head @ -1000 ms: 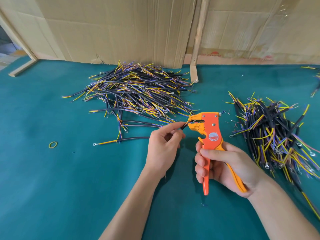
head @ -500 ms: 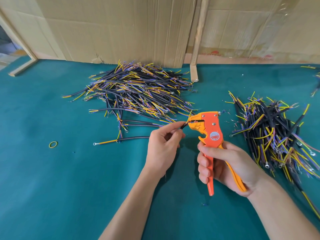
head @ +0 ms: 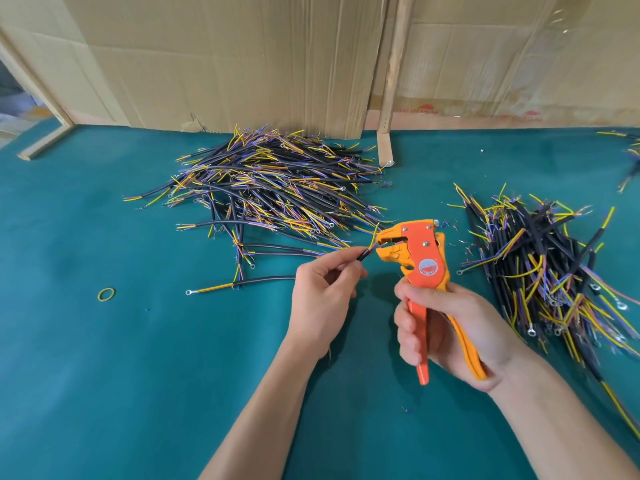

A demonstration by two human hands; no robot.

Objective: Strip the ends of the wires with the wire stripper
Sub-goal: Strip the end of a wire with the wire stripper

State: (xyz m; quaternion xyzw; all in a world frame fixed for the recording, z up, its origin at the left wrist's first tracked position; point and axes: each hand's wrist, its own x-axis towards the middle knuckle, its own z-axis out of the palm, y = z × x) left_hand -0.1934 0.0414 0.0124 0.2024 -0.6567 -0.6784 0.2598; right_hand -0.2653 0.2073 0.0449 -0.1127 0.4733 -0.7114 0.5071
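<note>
Hands meet above a teal table (head: 104, 393) covering, seen from the wearer's head. The left hand (head: 322, 299) has its fingers curled, thumb and forefinger pinching a short black-sheathed wire (head: 364, 255) near its end. The wire's thin coloured cores point right, toward the tool's head; one yellow core bends upward just in front of it. The right hand (head: 446, 330) is wrapped round the two handles of an orange and yellow wire stripper (head: 420, 261), held nearly upright with its head tilted left. The stripper's jaws stand slightly apart, level with the wire's cores; whether a core sits between them cannot be told.

Beyond the left hand lies a large pile of wires (head: 273, 188), black with yellow, blue and purple ends. A single wire with a ring terminal (head: 239, 284) lies to the left of that hand. Farther left sits a yellow rubber band (head: 106, 294). To the right of the right hand is a second heap of wires (head: 554, 271). Cardboard sheets (head: 242, 57) stand along the table's far edge.
</note>
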